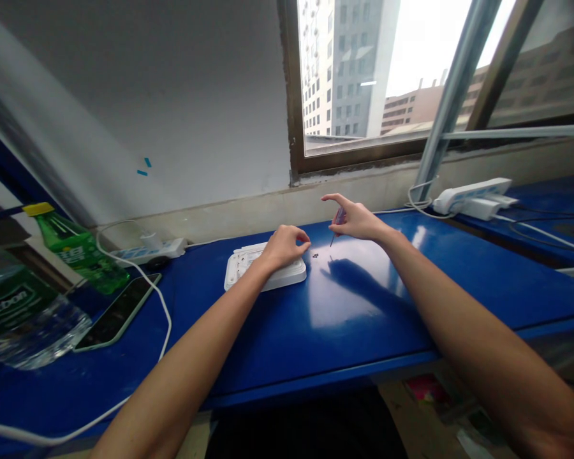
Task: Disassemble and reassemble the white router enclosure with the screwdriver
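My right hand [358, 220] grips a slim screwdriver [340, 215], tip down over the bench [277, 331]; it looks light and stiff, best held by its handle. My left hand [283, 247] is curled over the white casing [289, 276]; I cannot tell whether its fingertips pinch anything. The casing, left on the bench, seems light, rigid and slippery, so I'd hold its side edges. The dark bits [316, 255] just right look fiddly.

A green bottle [71, 245] stands beside a phone [119, 313]; a white power strip [473, 194] lies near the window [358, 70].
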`<state>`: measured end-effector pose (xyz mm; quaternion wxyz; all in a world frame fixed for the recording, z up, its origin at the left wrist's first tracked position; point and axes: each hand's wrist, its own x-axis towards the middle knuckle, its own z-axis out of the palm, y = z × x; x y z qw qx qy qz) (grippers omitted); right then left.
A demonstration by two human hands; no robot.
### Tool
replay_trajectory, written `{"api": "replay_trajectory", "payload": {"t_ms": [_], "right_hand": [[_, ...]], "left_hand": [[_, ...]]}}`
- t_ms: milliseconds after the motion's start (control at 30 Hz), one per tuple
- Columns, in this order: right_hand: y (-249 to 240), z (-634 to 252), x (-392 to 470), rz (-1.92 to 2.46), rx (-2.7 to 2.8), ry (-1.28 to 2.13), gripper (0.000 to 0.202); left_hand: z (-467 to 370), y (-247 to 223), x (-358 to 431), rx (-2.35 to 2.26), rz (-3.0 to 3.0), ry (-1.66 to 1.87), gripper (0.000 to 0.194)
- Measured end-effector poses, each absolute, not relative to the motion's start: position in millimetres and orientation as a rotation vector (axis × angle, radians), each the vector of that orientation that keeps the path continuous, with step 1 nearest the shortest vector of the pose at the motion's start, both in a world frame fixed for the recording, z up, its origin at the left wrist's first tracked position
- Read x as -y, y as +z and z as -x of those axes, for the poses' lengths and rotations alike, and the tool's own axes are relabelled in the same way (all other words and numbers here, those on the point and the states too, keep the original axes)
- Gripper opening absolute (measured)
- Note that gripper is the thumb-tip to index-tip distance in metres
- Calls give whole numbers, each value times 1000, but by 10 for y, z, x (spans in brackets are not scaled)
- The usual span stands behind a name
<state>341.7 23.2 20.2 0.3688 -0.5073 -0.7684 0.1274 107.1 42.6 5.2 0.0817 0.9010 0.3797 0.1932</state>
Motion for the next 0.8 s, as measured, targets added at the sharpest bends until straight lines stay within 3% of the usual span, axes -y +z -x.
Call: {"api": "replay_trajectory", "payload": {"t_ms": [167, 400, 800], "right_hand": [[235, -3254, -184, 1176, 1990, 405, 73], [259, -2824, -82, 985, 1934, 349, 54], [257, -2457, 48, 882, 1971, 272, 52]], "left_hand": [[-471, 179, -224, -1092, -2715, 611, 30], [429, 108, -71, -1211, -2661, 480, 45], [330, 86, 63, -1563, -2630, 492, 55]]}}
